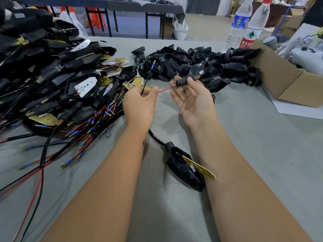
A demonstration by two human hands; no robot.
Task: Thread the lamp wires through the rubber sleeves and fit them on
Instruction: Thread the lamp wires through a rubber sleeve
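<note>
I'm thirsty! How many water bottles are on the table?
2: a blue-label bottle and a red-label bottle, side by side at the table's far right. Others may be hidden.

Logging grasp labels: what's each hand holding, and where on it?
Left hand pinches the red wire and black wire a little behind their tips. Right hand holds the rubber sleeve by its middle, between fingertips and thumb.

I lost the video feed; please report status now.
Left hand pinches red wire and black wire. Right hand holds rubber sleeve. Red tip at sleeve mouth. Nothing blocking.
</note>
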